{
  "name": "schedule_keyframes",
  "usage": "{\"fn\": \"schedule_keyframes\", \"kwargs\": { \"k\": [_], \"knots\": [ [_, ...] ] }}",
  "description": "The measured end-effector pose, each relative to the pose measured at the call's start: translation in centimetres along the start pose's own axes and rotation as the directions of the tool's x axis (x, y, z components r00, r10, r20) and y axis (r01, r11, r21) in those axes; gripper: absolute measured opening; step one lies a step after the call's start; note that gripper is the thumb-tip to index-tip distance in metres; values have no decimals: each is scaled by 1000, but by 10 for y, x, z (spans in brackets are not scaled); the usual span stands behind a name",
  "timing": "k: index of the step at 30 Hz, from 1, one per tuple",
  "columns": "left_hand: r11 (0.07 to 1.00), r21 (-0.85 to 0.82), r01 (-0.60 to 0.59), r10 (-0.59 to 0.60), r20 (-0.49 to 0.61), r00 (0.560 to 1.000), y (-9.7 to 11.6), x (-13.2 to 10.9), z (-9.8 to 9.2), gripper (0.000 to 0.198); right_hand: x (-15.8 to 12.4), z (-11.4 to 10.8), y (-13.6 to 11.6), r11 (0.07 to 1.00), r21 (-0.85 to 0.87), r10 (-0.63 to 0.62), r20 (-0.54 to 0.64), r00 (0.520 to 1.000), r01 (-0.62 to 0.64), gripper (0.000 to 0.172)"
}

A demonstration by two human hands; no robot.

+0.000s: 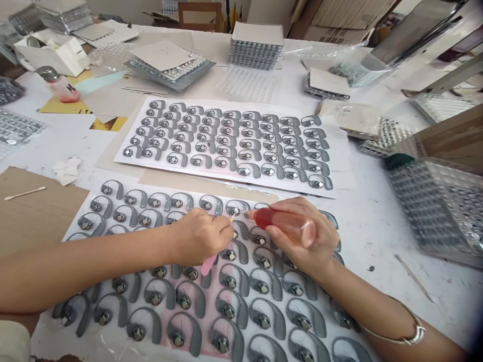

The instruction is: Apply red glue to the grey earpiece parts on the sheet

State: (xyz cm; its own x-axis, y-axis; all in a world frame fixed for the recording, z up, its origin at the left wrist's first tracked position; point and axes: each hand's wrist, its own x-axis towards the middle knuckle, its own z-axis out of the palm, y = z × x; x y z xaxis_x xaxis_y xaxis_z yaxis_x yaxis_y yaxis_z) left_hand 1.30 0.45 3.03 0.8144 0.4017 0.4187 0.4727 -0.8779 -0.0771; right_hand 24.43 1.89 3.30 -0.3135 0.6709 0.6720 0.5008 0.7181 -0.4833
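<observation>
My left hand is closed around a slim pink-handled tool; a pale yellow tip shows past its fingers. In my right hand lies a small squeeze bottle of reddish liquid, tilted so its thin nozzle points left. Nozzle and tool tip come close together over one grey ear-hook piece with a round metallic part. Whether either tip touches it, I cannot tell. Rows of similar ear-hook pieces cover the white sheet beneath both hands, some hidden by them.
Another white sheet of ear-hook pieces lies beyond. Stacked plastic trays stand at the back, with more trays at right. A capped bottle of pink liquid is at left. A cotton swab rests on cardboard.
</observation>
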Motion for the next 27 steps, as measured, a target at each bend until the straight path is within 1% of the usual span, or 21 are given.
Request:
{"fn": "schedule_keyframes", "kwargs": {
  "k": [7,12,18,24,27],
  "knots": [
    [1000,-27,14,-15,-19,1000,2,-1,1,13,-1,2,-2,994,-69,-85,34,996,87,25],
    [1000,-25,16,-17,-9,1000,2,0,0,14,-1,1,-5,986,-58,-154,66,986,157,29],
    [1000,-21,13,-14,-19,1000,0,0,0,13,-2,-1,-5,985,-60,-158,101,982,165,29],
    [1000,-19,5,-5,23,1000,0,-2,2,15,-1,-3,-8,980,-69,-179,122,976,188,28],
    [1000,-18,11,-11,15,1000,0,-2,3,16,2,-4,-12,977,-80,-183,151,972,196,26]
  ]
}}
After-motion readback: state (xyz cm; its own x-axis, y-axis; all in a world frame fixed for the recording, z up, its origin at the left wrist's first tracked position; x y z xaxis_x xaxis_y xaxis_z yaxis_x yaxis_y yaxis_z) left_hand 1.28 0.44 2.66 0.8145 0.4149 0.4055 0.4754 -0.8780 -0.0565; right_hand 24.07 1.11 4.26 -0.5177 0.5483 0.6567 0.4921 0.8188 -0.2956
